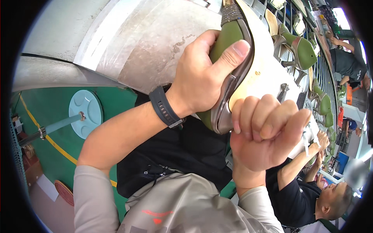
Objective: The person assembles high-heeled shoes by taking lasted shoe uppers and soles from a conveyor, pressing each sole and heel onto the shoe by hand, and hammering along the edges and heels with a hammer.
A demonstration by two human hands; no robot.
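My left hand, with a dark watch on its wrist, is wrapped round a shoe built on a green shoe last. Its thumb presses on the dark metallic edging along the side. A textured band crosses the shoe near the top of the picture. The pale beige sole face is turned to the right. Beside the heel end, my right hand is curled into a fist, palm side showing. Its little-finger side meets the sole's edge, and I see nothing between its fingers.
A worn pale worktop lies beyond my left arm. More shoes on green lasts stand along a roller conveyor on the right. A co-worker in a black shirt works close by at lower right. A light-blue round stool stands at left.
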